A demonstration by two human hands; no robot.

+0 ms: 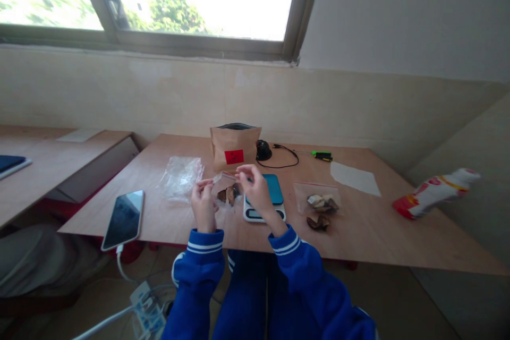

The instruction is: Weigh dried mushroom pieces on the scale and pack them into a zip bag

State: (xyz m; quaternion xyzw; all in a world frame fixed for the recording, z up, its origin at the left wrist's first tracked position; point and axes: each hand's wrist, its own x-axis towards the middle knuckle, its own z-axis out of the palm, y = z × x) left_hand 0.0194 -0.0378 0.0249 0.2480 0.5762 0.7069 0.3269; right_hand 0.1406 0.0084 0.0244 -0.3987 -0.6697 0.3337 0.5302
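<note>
Between my hands hangs a clear zip bag (217, 179) with brown dried pieces (228, 195) inside. My left hand (204, 206) pinches its left upper corner. At the bag's right upper corner, the fingers of my right hand (257, 191) are closed on the edge. Under my right forearm stands a white kitchen scale (251, 214) with a blue-green top (274, 189), partly covered by that hand. To its right lies a second zip bag (303, 191) with pale and brown dried pieces, and a loose dark brown dried piece (317, 223) is just in front of it.
A brown paper pouch (221, 151) stands open behind the scale, beside a black round object (263, 150) with a cable. Empty clear bags (181, 178) and a phone (124, 219) lie left. Rightward are green-and-black tools (322, 155), white paper (354, 178) and a bottle (434, 194).
</note>
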